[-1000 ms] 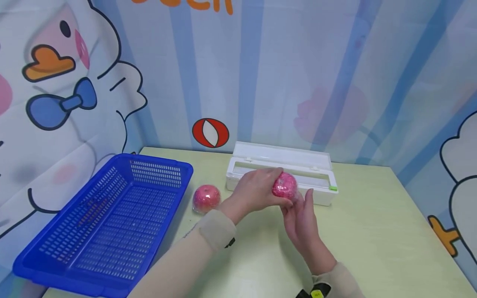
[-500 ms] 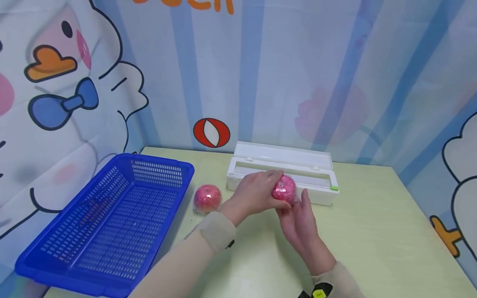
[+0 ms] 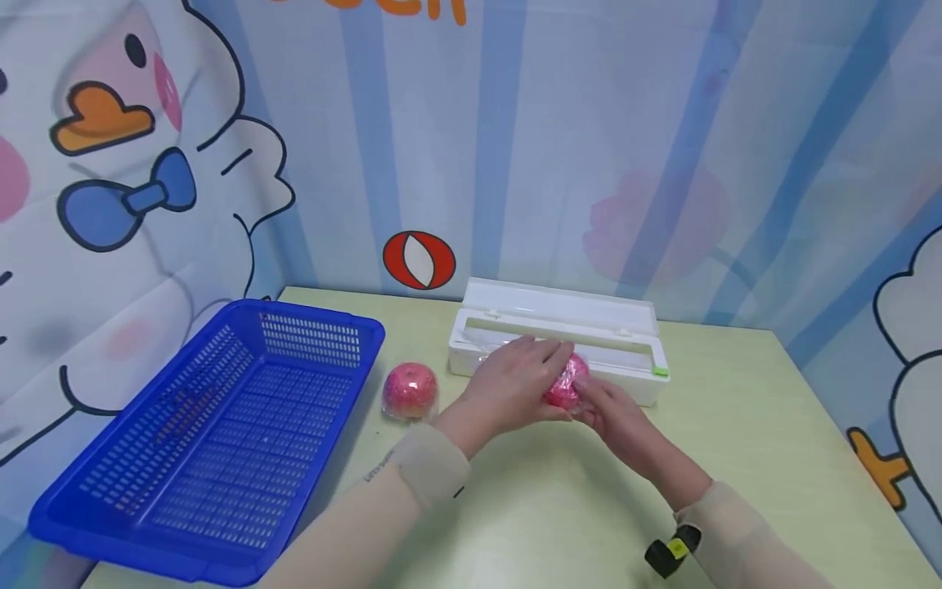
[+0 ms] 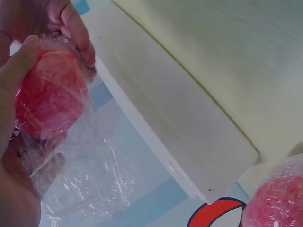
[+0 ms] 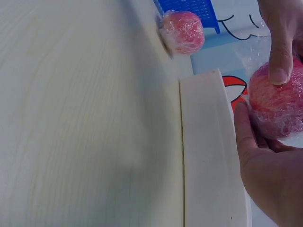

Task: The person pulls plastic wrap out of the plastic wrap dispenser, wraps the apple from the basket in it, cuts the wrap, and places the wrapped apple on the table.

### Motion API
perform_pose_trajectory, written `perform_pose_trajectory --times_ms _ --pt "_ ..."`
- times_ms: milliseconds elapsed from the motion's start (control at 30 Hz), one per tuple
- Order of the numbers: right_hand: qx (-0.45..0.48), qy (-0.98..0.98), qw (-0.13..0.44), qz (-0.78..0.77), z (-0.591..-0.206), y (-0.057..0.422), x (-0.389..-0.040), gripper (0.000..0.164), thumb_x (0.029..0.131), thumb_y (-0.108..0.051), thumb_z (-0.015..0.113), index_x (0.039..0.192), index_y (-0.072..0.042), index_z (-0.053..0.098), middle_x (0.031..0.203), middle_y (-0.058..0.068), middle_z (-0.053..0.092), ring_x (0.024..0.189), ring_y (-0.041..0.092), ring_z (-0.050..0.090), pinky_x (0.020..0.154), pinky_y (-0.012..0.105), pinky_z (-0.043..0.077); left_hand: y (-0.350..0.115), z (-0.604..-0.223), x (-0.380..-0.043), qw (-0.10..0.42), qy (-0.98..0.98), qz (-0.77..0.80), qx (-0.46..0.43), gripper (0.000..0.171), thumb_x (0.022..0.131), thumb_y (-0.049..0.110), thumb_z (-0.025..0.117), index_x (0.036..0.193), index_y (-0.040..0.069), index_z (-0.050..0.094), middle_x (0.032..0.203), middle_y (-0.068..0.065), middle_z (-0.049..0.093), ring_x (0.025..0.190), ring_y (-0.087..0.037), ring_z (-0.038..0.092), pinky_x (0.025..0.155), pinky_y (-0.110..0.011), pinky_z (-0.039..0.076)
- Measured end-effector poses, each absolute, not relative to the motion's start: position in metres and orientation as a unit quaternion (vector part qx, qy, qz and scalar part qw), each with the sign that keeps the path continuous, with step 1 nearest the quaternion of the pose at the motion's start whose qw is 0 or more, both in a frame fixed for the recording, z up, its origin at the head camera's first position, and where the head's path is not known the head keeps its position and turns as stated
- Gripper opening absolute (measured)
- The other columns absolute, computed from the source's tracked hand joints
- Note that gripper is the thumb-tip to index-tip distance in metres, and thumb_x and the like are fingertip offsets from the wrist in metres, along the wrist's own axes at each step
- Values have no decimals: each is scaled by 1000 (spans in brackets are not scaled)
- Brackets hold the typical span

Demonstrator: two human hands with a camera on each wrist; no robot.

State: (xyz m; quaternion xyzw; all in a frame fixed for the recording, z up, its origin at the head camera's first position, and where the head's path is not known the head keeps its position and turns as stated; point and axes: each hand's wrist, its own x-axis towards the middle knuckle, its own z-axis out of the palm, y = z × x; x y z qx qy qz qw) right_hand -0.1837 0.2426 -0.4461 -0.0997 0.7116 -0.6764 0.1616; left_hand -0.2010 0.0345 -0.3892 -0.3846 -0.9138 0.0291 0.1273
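Both hands hold an apple [image 3: 565, 383] wrapped in clear plastic film, raised in front of a white lidded box. My left hand [image 3: 515, 383] grips it from the left, with the thumb low on the near side. From the right, my right hand [image 3: 633, 429] holds it with the thumb across the wrapped side. A loose flap of clear film [image 4: 90, 175] hangs from the apple in the left wrist view. Another film-wrapped apple [image 3: 410, 391] sits on the table, left of the hands. In the right wrist view, the left thumb presses on the held apple [image 5: 272, 106].
The white box [image 3: 625, 384], with a raised lid and a green slider at its right end, stands at the table's back edge. A blue perforated basket [image 3: 331, 474] occupies the left. Behind the table [image 3: 765, 458] hangs a cartoon-printed cloth [image 3: 515, 164].
My right hand has turned and moved up from below the apple to its right side, its thumb now over it. The left hand keeps its grip; the apple has dipped slightly.
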Motion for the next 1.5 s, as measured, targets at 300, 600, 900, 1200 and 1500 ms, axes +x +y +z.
perform_pose_trajectory --times_ms 300,600,900,1200,1500 --pt "-89 710 103 -691 -444 240 -186 67 117 -41 41 155 14 40 132 -1 67 116 2 66 103 19 53 28 -414 -189 243 -911 36 -332 96 98 65 67 166 5 35 170 -11 40 158 -25 37 130 -43 25" --pt "-97 695 106 -704 -439 239 -187 67 117 -39 42 153 17 39 123 -9 71 114 2 68 103 20 53 28 -436 -185 204 -903 -190 -326 96 101 42 75 169 3 21 175 -13 29 160 -27 32 124 -38 36" --pt "-98 702 108 -697 -438 238 -188 67 116 -41 42 155 14 41 136 1 67 119 3 67 105 19 52 33 -442 -187 102 -866 -375 -314 91 105 24 70 172 7 11 180 -7 14 164 -23 20 123 -40 36" --pt "-112 698 94 -701 -443 244 -193 69 117 -40 39 152 20 39 127 -3 71 114 5 70 103 20 53 21 -429 -190 6 -861 -427 -277 89 104 22 71 173 15 15 179 1 16 164 -19 19 126 -44 33" --pt "-120 727 103 -668 -438 243 -191 68 117 -43 40 149 17 47 132 4 71 117 2 68 103 18 52 22 -434 -190 -2 -865 -437 -248 90 105 31 72 173 18 15 177 0 26 161 -22 29 123 -45 39"
